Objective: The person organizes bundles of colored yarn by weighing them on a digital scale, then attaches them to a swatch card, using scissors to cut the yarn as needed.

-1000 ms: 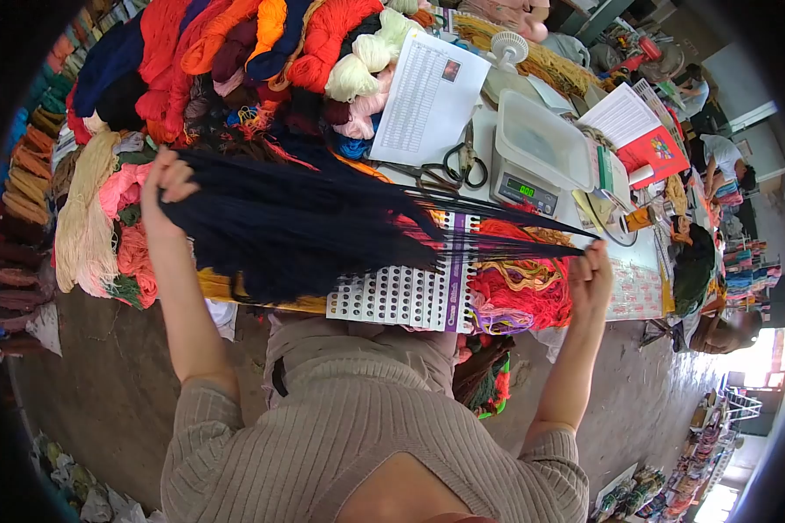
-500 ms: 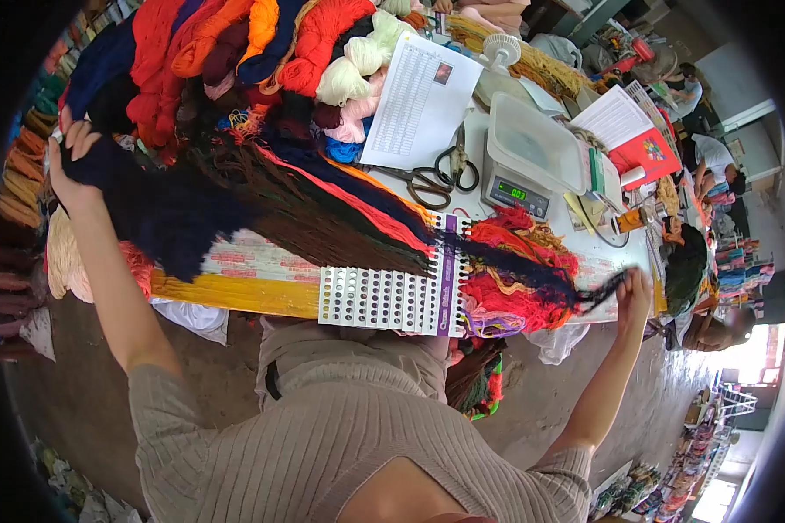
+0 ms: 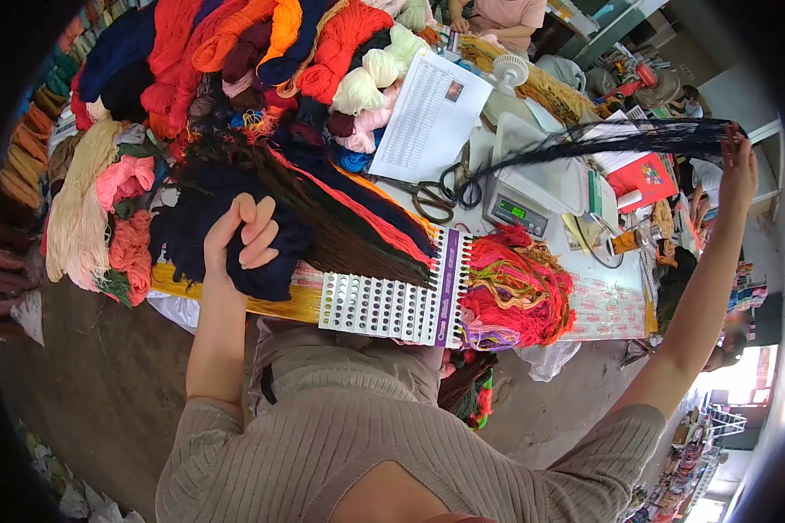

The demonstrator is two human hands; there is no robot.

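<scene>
Over the table [image 3: 615, 305], a navy yarn bundle [image 3: 183, 222] is bunching at left while a long navy strand [image 3: 602, 142] is arching rightward.
The strand, earlier crossing red threads, is now passing above the scale [image 3: 519, 213], running left to right, loose end pointing left. Hands are staying well apart: the left hand [image 3: 241, 240], now closer in, is curling around the bundle; the right hand [image 3: 738, 166], now farther out, is gripping the strand.
</scene>
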